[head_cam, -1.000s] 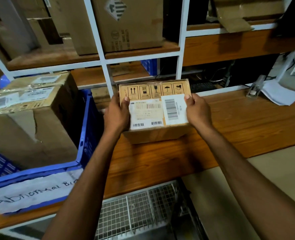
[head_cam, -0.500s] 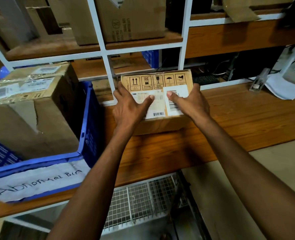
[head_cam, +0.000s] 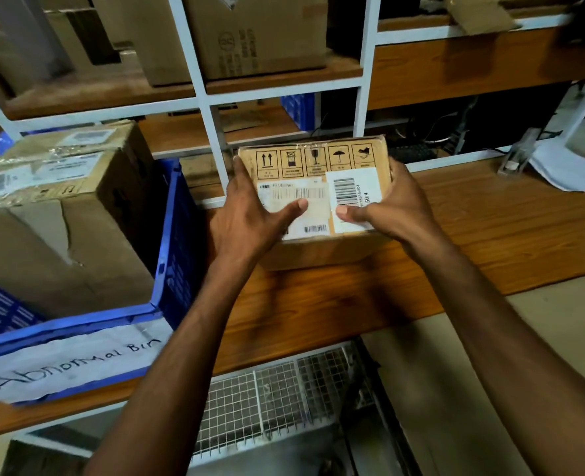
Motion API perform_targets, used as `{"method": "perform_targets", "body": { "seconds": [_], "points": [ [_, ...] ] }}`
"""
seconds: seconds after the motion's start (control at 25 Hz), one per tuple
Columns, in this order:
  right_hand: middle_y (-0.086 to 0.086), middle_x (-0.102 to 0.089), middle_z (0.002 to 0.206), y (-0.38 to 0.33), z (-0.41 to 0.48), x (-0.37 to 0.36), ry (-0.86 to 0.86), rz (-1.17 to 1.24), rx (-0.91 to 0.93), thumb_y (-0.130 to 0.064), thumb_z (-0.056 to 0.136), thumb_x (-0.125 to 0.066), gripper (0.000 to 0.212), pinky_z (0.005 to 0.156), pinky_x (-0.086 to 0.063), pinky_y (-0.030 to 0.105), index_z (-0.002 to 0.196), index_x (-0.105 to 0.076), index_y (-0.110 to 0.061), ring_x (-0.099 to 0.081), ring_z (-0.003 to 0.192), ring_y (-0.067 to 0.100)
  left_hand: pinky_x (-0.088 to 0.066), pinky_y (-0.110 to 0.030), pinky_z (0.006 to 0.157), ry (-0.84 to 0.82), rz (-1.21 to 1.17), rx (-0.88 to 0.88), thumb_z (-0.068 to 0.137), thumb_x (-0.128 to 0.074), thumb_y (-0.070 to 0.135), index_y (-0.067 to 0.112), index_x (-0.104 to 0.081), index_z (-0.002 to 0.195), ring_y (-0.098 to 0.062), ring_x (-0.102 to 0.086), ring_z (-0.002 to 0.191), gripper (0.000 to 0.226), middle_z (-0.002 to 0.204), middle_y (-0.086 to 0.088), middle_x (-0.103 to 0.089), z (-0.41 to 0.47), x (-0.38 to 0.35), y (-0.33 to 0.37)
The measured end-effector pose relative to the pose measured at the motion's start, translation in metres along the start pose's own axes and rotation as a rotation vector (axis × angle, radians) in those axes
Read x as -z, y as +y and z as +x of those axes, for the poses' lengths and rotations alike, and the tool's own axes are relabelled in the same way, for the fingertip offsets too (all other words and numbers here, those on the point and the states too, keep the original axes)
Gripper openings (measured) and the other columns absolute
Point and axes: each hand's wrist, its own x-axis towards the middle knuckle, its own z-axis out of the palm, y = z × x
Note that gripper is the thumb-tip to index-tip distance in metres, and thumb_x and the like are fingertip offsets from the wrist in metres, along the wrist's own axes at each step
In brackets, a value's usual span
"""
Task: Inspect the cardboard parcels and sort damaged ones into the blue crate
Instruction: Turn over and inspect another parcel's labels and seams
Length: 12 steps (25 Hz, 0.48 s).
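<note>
Head view, first speaker: A second ago your thumbs sat out at the short ends of the parcel [head_cam: 315, 159]. Now they have slid inward across the white labels [head_cam: 284, 194] and nearly meet at the middle.

Second speaker: Agreed. Your left hand [head_cam: 246, 218] and right hand [head_cam: 397, 207] each clasp one end. The thumbs press flat on the top face, and the fingers wrap behind, mostly hidden.

First speaker: That reads as feeling the face for soft or crushed spots, so you're mid-inspection with no sorting call made. The face you can see shows no tear.

Second speaker: The parcel sits over the counter [head_cam: 490, 228], just right of the blue crate [head_cam: 177, 235], which holds a larger creased box [head_cam: 61, 242]. I cannot tell whether the parcel's underside rests on the wood.

First speaker: Its labelled face is up and tipped toward you. The handling symbols run along the far edge, with their arrows pointing far.

Second speaker: Its long axis runs left to right, between your hands.
</note>
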Motion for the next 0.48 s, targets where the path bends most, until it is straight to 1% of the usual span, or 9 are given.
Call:
{"method": "perform_targets", "body": {
  "seconds": [0.04, 0.08, 0.16, 0.24, 0.28, 0.32, 0.4, 0.44, 0.48],
  "points": [
    [-0.011, -0.066, 0.129, -0.002, -0.001, -0.001, 0.002, -0.001, -0.001, -0.034, 0.049, -0.102, 0.112, 0.099, -0.055, 0.047, 0.144, -0.043, -0.033, -0.063, 0.116, 0.017, -0.053, -0.041, 0.084, 0.015, -0.021, -0.002, 0.073, -0.068, 0.083, 0.020, -0.013, 0.161, -0.028, -0.061, 0.126, 0.121, 0.150, -0.003, -0.053, 0.003, 0.000, 0.000],
    [-0.011, -0.065, 0.131, -0.003, -0.002, -0.001, -0.009, 0.015, -0.006, -0.030, 0.055, -0.101, 0.110, 0.102, -0.053, 0.045, 0.147, -0.041, -0.031, -0.062, 0.118, 0.016, -0.053, -0.042, 0.085, 0.025, -0.048, 0.001, 0.075, -0.069, 0.080, 0.021, -0.014, 0.161, -0.028, -0.060, 0.127, 0.118, 0.150, -0.002, -0.053, 0.003, 0.001, 0.001],
    [-0.009, -0.061, 0.133, -0.007, -0.002, 0.002, -0.018, 0.063, -0.015, -0.024, 0.066, -0.097, 0.108, 0.103, -0.050, 0.039, 0.154, -0.035, -0.027, -0.057, 0.120, 0.014, -0.054, -0.044, 0.089, 0.039, -0.126, 0.011, 0.081, -0.074, 0.069, 0.023, -0.013, 0.162, -0.027, -0.061, 0.127, 0.110, 0.151, -0.001, -0.054, -0.004, 0.000, 0.004],
    [-0.003, -0.063, 0.138, -0.006, 0.001, 0.006, 0.051, 0.059, 0.000, -0.023, 0.072, -0.094, 0.098, 0.101, -0.054, 0.041, 0.154, -0.040, -0.023, -0.059, 0.118, 0.014, -0.059, -0.045, 0.092, 0.068, -0.213, -0.016, 0.088, -0.076, 0.054, 0.027, -0.028, 0.158, -0.020, -0.064, 0.121, 0.089, 0.143, 0.002, -0.061, -0.008, 0.003, 0.003],
    [0.000, -0.064, 0.138, -0.003, 0.002, 0.008, 0.072, 0.074, -0.001, -0.023, 0.073, -0.092, 0.093, 0.099, -0.056, 0.043, 0.153, -0.044, -0.022, -0.062, 0.117, 0.014, -0.060, -0.042, 0.091, 0.080, -0.259, -0.005, 0.091, -0.076, 0.045, 0.025, -0.033, 0.157, -0.015, -0.064, 0.118, 0.081, 0.143, 0.002, -0.062, -0.009, 0.004, 0.002],
    [0.001, -0.066, 0.137, 0.001, 0.003, 0.010, 0.068, 0.114, -0.011, -0.022, 0.076, -0.090, 0.087, 0.097, -0.058, 0.044, 0.152, -0.047, -0.021, -0.065, 0.116, 0.016, -0.059, -0.034, 0.088, 0.084, -0.308, 0.026, 0.095, -0.074, 0.038, 0.023, -0.035, 0.159, -0.009, -0.062, 0.115, 0.076, 0.145, 0.001, -0.060, -0.010, 0.007, 0.002],
    [0.003, -0.068, 0.135, 0.007, 0.005, 0.013, 0.043, 0.202, -0.022, -0.016, 0.087, -0.082, 0.072, 0.096, -0.060, 0.044, 0.151, -0.049, -0.019, -0.069, 0.114, 0.017, -0.053, -0.014, 0.075, 0.101, -0.347, 0.085, 0.101, -0.066, 0.030, 0.022, -0.038, 0.159, -0.002, -0.061, 0.107, 0.065, 0.147, -0.001, -0.059, -0.007, 0.011, 0.003],
    [0.004, -0.068, 0.134, 0.009, 0.006, 0.015, 0.055, 0.210, -0.012, -0.012, 0.091, -0.077, 0.064, 0.096, -0.060, 0.043, 0.150, -0.051, -0.017, -0.069, 0.113, 0.016, -0.048, -0.009, 0.071, 0.134, -0.327, 0.083, 0.103, -0.063, 0.028, 0.023, -0.043, 0.157, -0.003, -0.064, 0.106, 0.057, 0.145, -0.001, -0.062, -0.005, 0.011, 0.005],
    [0.004, -0.069, 0.134, 0.009, 0.009, 0.016, 0.074, 0.206, -0.001, -0.010, 0.093, -0.073, 0.059, 0.096, -0.059, 0.041, 0.148, -0.053, -0.015, -0.069, 0.112, 0.016, -0.045, -0.007, 0.070, 0.180, -0.295, 0.067, 0.105, -0.061, 0.026, 0.023, -0.048, 0.154, -0.007, -0.067, 0.109, 0.051, 0.141, -0.002, -0.065, -0.002, 0.012, 0.008]
  ]
}}
